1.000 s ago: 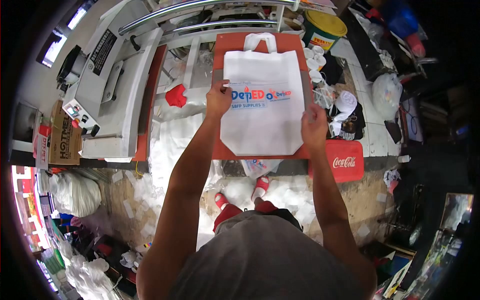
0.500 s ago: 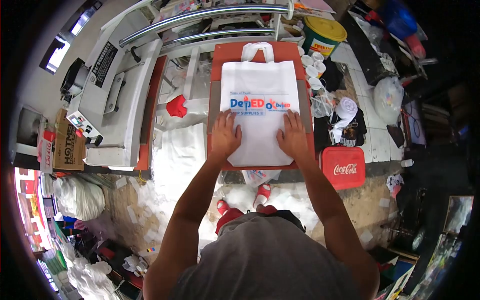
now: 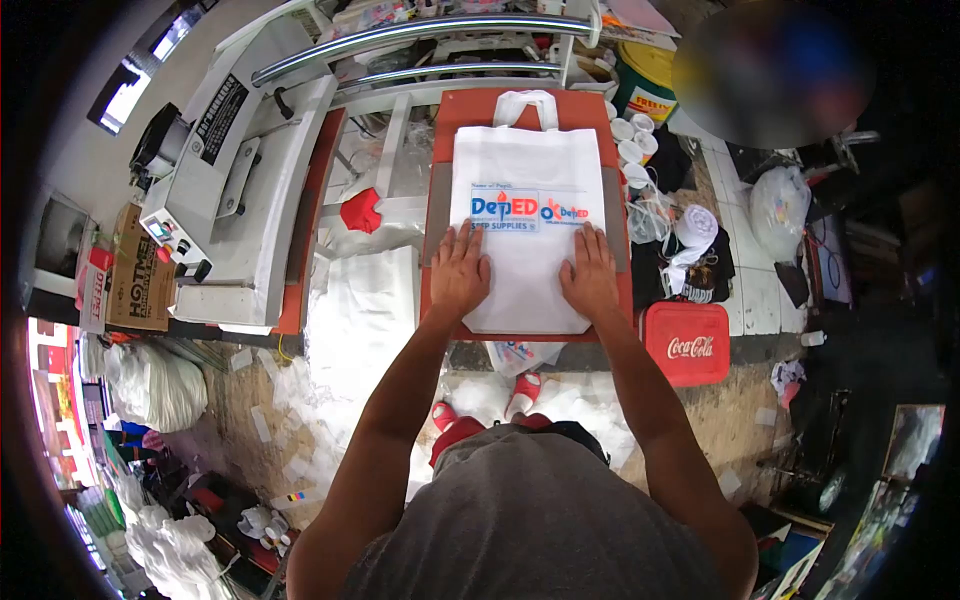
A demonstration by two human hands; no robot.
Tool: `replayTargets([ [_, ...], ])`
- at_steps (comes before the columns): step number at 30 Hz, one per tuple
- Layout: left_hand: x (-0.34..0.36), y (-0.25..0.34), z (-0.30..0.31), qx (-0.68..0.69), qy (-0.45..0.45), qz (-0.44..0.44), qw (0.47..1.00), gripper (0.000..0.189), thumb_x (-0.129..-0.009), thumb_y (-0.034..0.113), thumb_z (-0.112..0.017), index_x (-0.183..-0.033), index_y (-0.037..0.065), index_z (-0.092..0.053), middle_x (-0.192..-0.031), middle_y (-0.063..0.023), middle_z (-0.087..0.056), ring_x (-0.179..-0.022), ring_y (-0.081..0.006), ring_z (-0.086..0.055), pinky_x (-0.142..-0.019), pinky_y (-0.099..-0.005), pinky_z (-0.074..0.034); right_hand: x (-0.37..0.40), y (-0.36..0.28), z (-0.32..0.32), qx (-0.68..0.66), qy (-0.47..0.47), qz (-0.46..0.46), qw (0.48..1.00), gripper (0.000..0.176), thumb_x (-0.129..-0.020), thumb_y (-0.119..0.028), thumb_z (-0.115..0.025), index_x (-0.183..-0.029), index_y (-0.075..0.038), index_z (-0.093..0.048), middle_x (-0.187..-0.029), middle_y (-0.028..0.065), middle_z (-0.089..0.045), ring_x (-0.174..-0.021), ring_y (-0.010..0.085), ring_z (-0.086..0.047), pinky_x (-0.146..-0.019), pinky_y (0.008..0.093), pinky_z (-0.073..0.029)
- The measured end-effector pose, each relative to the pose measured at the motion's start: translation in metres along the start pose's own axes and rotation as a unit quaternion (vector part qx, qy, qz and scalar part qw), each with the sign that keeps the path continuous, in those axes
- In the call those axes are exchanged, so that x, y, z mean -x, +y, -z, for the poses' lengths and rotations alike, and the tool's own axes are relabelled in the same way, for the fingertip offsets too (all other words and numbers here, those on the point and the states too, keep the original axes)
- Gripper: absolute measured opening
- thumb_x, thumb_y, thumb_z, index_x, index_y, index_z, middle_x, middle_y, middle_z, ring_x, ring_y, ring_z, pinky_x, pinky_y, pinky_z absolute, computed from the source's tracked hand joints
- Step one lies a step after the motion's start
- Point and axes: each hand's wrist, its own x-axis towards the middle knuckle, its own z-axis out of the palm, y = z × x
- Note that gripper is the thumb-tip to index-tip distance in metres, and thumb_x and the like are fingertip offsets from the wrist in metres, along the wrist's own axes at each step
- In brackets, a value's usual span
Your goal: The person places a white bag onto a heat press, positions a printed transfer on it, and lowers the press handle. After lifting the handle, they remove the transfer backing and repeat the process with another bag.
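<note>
A white tote bag point(image 3: 525, 285) lies flat on a reddish-brown press pad point(image 3: 450, 110), its handles toward the far edge. Blue and red "DepED OK" lettering point(image 3: 528, 208) runs across the middle of the bag. My left hand point(image 3: 461, 274) rests palm down on the bag's left side, fingertips at the lower left of the print. On the other side, my right hand point(image 3: 590, 274) presses flat near the right edge, fingers extended just under the print. Both hands are open and grip nothing.
A heat press head point(image 3: 215, 165) is swung to the left, below a chrome bar point(image 3: 420, 45). White bags point(image 3: 360, 300) are stacked beside the pad. At right are a Coca-Cola tray point(image 3: 685, 320), paper cups point(image 3: 628, 150) and a green bucket point(image 3: 645, 75). A red cloth point(image 3: 360, 210) lies left.
The view has shifted slightly, moving the bench a little right in the picture. Both hands stay flat on the bag, and the right fingers are slightly closer together.
</note>
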Motion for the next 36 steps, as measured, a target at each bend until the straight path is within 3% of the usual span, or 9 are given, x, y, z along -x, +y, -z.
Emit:
replayTargets([
  [13, 0.0, -0.002, -0.003, 0.004, 0.026, -0.008, 1.0, 0.054, -0.092, 0.028, -0.051, -0.142, 0.01, -0.045, -0.151, -0.0128, -0.039, -0.137, -0.0387, -0.035, -0.111, -0.0502, -0.029, 0.001, 0.003, -0.002, 0.008, 0.021, 0.018, 1.0, 0.061, -0.087, -0.026, -0.053, -0.139, 0.004, -0.043, -0.151, 0.0218, -0.033, -0.14, 0.0389, -0.03, -0.114, 0.0514, -0.025],
  [19, 0.003, -0.003, -0.002, 0.033, 0.037, -0.015, 0.999, 0.054, -0.092, 0.027, -0.053, -0.142, 0.009, -0.045, -0.151, -0.0143, -0.038, -0.137, -0.0408, -0.036, -0.109, -0.0549, -0.032, 0.003, 0.0, 0.0, 0.003, 0.012, 0.008, 1.0, 0.061, -0.088, -0.027, -0.053, -0.14, 0.003, -0.042, -0.151, 0.0206, -0.033, -0.14, 0.0386, -0.03, -0.114, 0.0515, -0.025],
  [24, 0.002, -0.004, 0.012, 0.099, 0.056, -0.011, 0.993, 0.052, -0.089, 0.018, -0.057, -0.138, 0.005, -0.049, -0.145, -0.0174, -0.045, -0.132, -0.0404, -0.042, -0.108, -0.049, -0.035, 0.0, -0.001, 0.006, -0.038, 0.021, 0.003, 0.999, 0.062, -0.088, -0.025, -0.058, -0.141, 0.002, -0.041, -0.149, 0.0232, -0.035, -0.139, 0.0406, -0.031, -0.114, 0.0499, -0.026],
  [28, 0.031, -0.048, 0.085, 0.229, 0.175, 0.013, 0.957, 0.038, -0.086, 0.005, -0.058, -0.123, 0.004, -0.057, -0.131, -0.0184, -0.056, -0.12, -0.0371, -0.053, -0.103, -0.0445, -0.039, 0.005, 0.018, 0.043, -0.076, 0.143, 0.029, 0.986, 0.061, -0.089, -0.019, -0.061, -0.141, 0.003, -0.039, -0.143, 0.027, -0.041, -0.134, 0.044, -0.037, -0.113, 0.0503, -0.027],
  [30, 0.053, -0.094, 0.126, 0.146, 0.237, 0.014, 0.96, 0.026, -0.085, 0.003, -0.059, -0.111, 0.005, -0.06, -0.112, -0.0148, -0.065, -0.106, -0.0343, -0.059, -0.093, -0.0432, -0.046, 0.026, 0.052, 0.039, -0.226, 0.154, 0.017, 0.962, 0.053, -0.093, -0.015, -0.057, -0.141, 0.003, -0.04, -0.142, 0.0257, -0.043, -0.132, 0.039, -0.042, -0.11, 0.0462, -0.032],
  [32, 0.068, -0.152, 0.172, 0.061, 0.307, 0.025, 0.949, 0.014, -0.08, 0.003, -0.062, -0.093, 0.005, -0.059, -0.094, -0.0144, -0.062, -0.094, -0.0351, -0.058, -0.083, -0.0431, -0.044, 0.049, 0.029, 0.086, -0.195, 0.148, -0.09, 0.965, 0.043, -0.097, -0.015, -0.055, -0.134, 0.004, -0.047, -0.135, 0.0214, -0.05, -0.123, 0.034, -0.049, -0.105, 0.0418, -0.039],
  [34, 0.078, -0.216, 0.219, -0.009, 0.343, 0.109, 0.933, 0.016, -0.078, 0.005, -0.064, -0.093, 0.006, -0.06, -0.091, -0.0153, -0.061, -0.091, -0.0368, -0.057, -0.081, -0.043, -0.045, 0.087, 0.063, 0.085, -0.163, 0.149, -0.087, 0.971, 0.039, -0.1, -0.02, -0.053, -0.13, 0.005, -0.05, -0.13, 0.0199, -0.053, -0.121, 0.0304, -0.051, -0.1, 0.0389, -0.042],
  [35, 0.075, -0.245, 0.242, -0.082, 0.374, 0.141, 0.913, 0.02, -0.078, 0.008, -0.067, -0.096, 0.006, -0.06, -0.092, -0.0154, -0.06, -0.092, -0.037, -0.057, -0.081, -0.0446, -0.046, 0.103, 0.062, 0.086, -0.232, 0.161, -0.123, 0.951, 0.04, -0.1, -0.023, -0.053, -0.128, 0.006, -0.05, -0.128, 0.0215, -0.054, -0.12, 0.0331, -0.051, -0.1, 0.0413, -0.042],
  [36, 0.075, -0.274, 0.263, -0.144, 0.395, 0.169, 0.891, 0.026, -0.078, 0.013, -0.07, -0.1, 0.005, -0.059, -0.096, -0.0166, -0.06, -0.092, -0.0378, -0.058, -0.08, -0.0465, -0.048, 0.118, 0.066, 0.089, -0.183, 0.153, -0.091, 0.967, 0.04, -0.1, -0.025, -0.053, -0.125, 0.006, -0.053, -0.127, 0.0225, -0.055, -0.118, 0.0359, -0.053, -0.098, 0.0433, -0.043],
])
